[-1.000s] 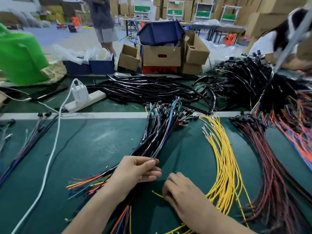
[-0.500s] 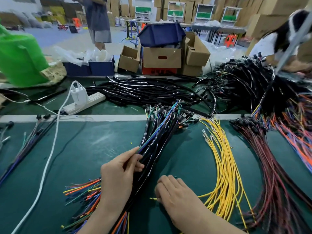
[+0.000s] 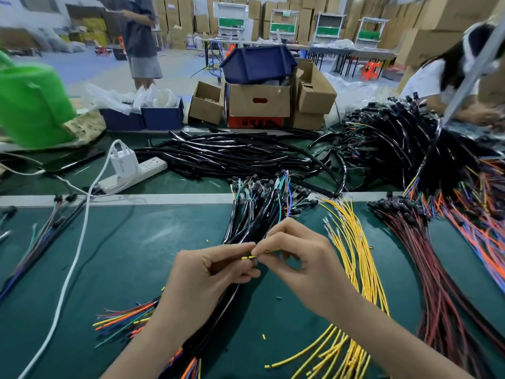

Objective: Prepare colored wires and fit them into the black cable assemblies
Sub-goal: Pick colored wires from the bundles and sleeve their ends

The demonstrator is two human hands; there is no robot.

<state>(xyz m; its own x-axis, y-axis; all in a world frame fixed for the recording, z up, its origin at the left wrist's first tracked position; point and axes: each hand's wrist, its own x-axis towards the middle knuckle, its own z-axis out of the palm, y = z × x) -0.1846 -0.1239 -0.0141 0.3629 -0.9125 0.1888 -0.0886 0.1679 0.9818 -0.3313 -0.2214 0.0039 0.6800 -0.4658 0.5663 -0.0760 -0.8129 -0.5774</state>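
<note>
A bundle of black cable assemblies (image 3: 254, 222) with colored wire ends lies diagonally across the green mat. My left hand (image 3: 202, 280) and my right hand (image 3: 297, 258) meet above it, both pinching one yellow wire (image 3: 250, 257) between thumb and fingertips. The wire's far end is hidden behind my right fingers. A fan of loose yellow wires (image 3: 355, 258) lies just right of my right hand. The bundle's colored tails (image 3: 123, 321) spread out at lower left.
Red and dark wires (image 3: 437, 283) lie at right, with orange and blue ones beyond. A white power strip (image 3: 134, 173) and its cable (image 3: 71, 266) run along the left. Black tubing (image 3: 232, 157), cardboard boxes (image 3: 259, 101) and another person (image 3: 451, 77) are at the back.
Both hands lifted off the mat and the bundle and came together. They now pinch a single yellow wire between them above the black bundle.
</note>
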